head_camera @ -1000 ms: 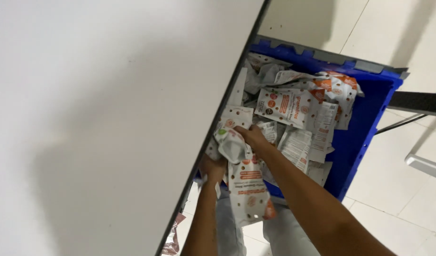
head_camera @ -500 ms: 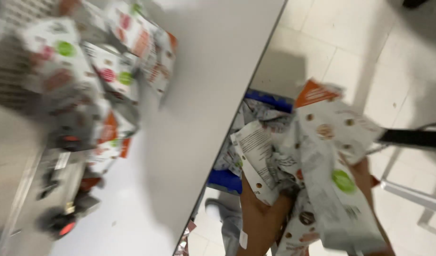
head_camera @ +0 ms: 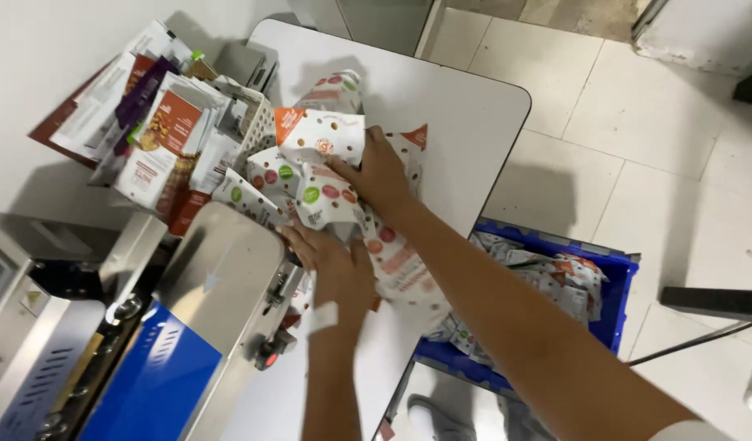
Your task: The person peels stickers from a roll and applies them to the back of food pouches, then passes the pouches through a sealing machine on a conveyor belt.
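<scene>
A bunch of white printed pouches [head_camera: 327, 171] with orange corners and coloured dots lies on the white table [head_camera: 466, 106]. My right hand [head_camera: 377, 173] presses down on top of the bunch, fingers spread over it. My left hand [head_camera: 331, 261], with a white plaster at the wrist, grips the near edge of the same pouches beside a steel machine. More pouches fan out under my right forearm toward the table's edge.
A steel and blue sealing machine [head_camera: 171, 343] fills the lower left. A white mesh basket [head_camera: 257, 122] stuffed with packets stands behind it. A blue crate [head_camera: 613, 302] of pouches sits on the tiled floor to the right, below the table.
The view has swung from the blue crate up to the table top. Both hands have carried a bunch of pouches out of the crate and set it on the table.
</scene>
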